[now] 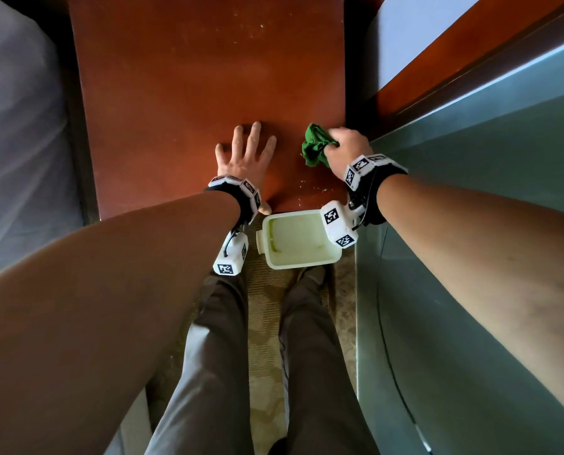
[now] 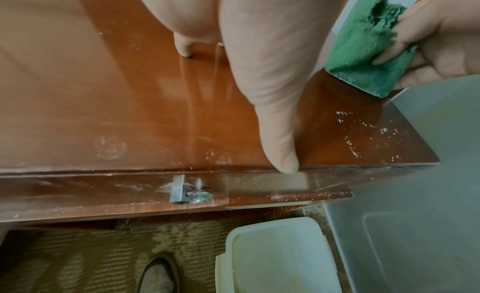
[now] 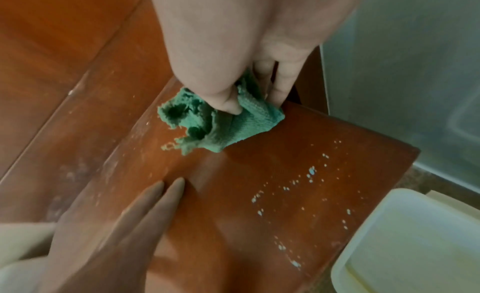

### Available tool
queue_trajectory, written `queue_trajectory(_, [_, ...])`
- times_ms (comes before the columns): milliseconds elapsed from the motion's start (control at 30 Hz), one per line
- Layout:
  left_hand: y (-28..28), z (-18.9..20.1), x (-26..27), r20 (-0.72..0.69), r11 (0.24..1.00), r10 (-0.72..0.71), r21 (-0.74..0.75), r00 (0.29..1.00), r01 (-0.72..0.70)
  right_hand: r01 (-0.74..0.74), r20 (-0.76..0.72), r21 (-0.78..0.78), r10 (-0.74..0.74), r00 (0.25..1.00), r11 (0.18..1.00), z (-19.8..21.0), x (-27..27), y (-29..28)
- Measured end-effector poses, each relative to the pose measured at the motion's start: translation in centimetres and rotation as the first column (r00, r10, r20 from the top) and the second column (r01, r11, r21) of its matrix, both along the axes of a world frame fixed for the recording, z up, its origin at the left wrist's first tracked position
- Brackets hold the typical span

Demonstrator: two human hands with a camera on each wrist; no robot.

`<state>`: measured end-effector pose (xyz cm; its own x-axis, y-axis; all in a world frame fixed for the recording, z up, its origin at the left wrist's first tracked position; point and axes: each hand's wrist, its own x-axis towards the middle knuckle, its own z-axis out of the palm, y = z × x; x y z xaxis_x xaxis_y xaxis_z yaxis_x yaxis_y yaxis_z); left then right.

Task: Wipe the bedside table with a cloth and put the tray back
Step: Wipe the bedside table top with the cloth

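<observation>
We brace left hand (image 1: 246,156) flat, fingers spread, on bedside surface (image 1: 192,77); right hand (image 1: 348,144) grips bunched green cloth (image 1: 315,146) beside it, above crumbs (image 3: 298,186); tray (image 1: 298,239) parked on floor below surface edge, likely to leave the top free for wiping.

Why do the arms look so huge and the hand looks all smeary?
Head view: the wide lens stretches the near forearms, while the left hand looks small. Right wrist view: the left hand's fingers look smeared, though the cloth stays fairly sharp. Left wrist view: the table shows pale glare streaks.

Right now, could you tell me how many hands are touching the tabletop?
1: the left hand lies flat on the bedside table. The right hand grips the green cloth near the table's right edge.
</observation>
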<state>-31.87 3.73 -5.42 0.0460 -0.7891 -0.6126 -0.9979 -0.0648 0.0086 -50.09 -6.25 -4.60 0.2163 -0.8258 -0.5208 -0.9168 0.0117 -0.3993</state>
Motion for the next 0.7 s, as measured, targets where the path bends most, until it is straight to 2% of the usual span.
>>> queue_trajectory(200, [-0.1, -0.1, 0.0, 0.007, 1.0, 0.008, 0.029, 1.0, -0.008, -0.268, 0.062, -0.028, 0.269, 0.961, 0.963, 0.1, 0.1, 2.6])
queue_trajectory(333, [-0.2, 0.2, -0.2, 0.011, 0.999, 0.011, 0.05, 1.0, -0.011, -0.436, 0.04, 0.136, 0.434, 0.9, 0.89, 0.7, 0.0, 4.7])
queue_trajectory(400, [-0.2, 0.3, -0.2, 0.01, 0.999, 0.012, 0.05, 1.0, -0.013, -0.528, 0.016, 0.209, 0.537, 0.844, 0.823, 1.2, -0.2, 5.7])
queue_trajectory(500, [-0.2, 0.4, -0.2, 0.011, 0.998, 0.014, 0.054, 1.0, -0.014, -0.664, -0.05, 0.249, 0.694, 0.718, 0.705, 1.7, -0.9, 7.2])
queue_trajectory(533, [-0.2, 0.4, -0.2, 0.013, 0.999, 0.012, 0.052, 1.0, -0.012, -0.665, -0.055, 0.244, 0.695, 0.717, 0.706, 1.7, -1.3, 7.5])
queue_trajectory(567, [-0.2, 0.4, -0.3, 0.016, 0.999, 0.009, 0.049, 1.0, -0.01, -0.637, -0.05, 0.23, 0.662, 0.748, 0.736, 1.7, -1.7, 7.7])
queue_trajectory(700, [-0.3, 0.3, -0.1, 0.009, 0.999, 0.008, 0.053, 1.0, -0.009, -0.386, 0.019, 0.171, 0.388, 0.921, 0.907, 2.2, -2.5, 6.3])
